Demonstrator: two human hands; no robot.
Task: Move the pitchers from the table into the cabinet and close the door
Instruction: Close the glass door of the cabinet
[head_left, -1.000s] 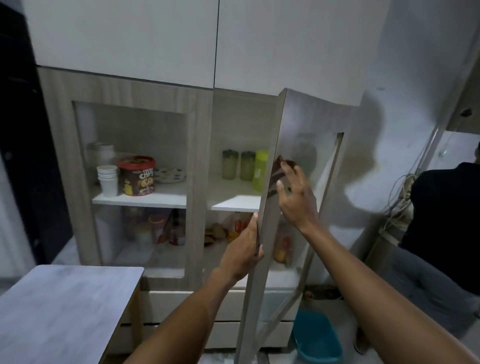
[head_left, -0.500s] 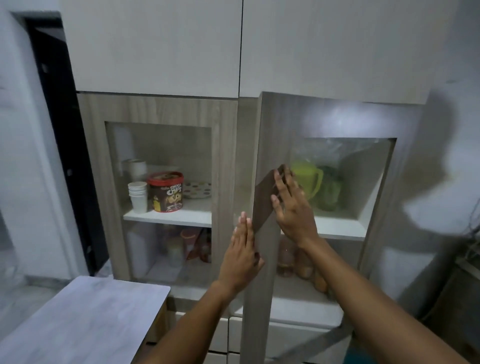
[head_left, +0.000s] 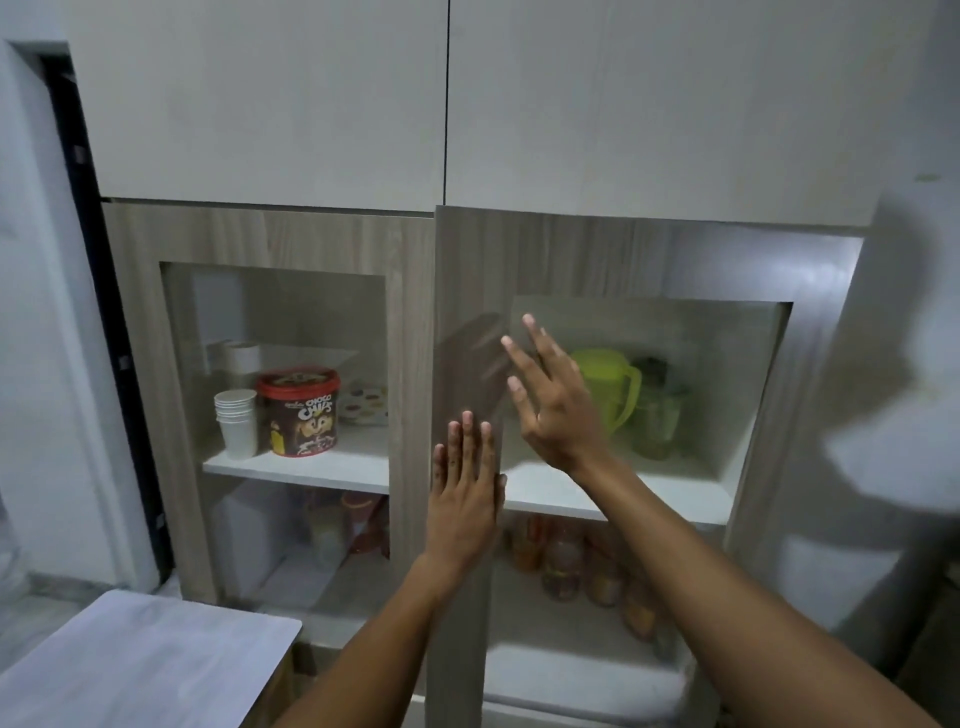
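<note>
The right cabinet door (head_left: 561, 249), wood-grain with a glass pane, lies closed or nearly closed against the cabinet front. My left hand (head_left: 467, 493) rests flat on its left stile, fingers straight. Held a little off the glass is my right hand (head_left: 550, 400), fingers spread and empty. Behind the pane, a lime-green pitcher (head_left: 610, 389) and a darker green pitcher (head_left: 660, 415) stand on the white shelf (head_left: 649, 493).
The left glass door (head_left: 280, 234) is shut over paper cups (head_left: 236, 423) and a Choco Chips tub (head_left: 298, 410). Jars (head_left: 576, 566) fill the lower right shelf. A white table (head_left: 140, 670) sits at lower left. White upper doors (head_left: 447, 104) hang above.
The right door has swung from wide open to against the cabinet. My left hand went from gripping its edge to lying flat on it; my right hand has lifted off the glass.
</note>
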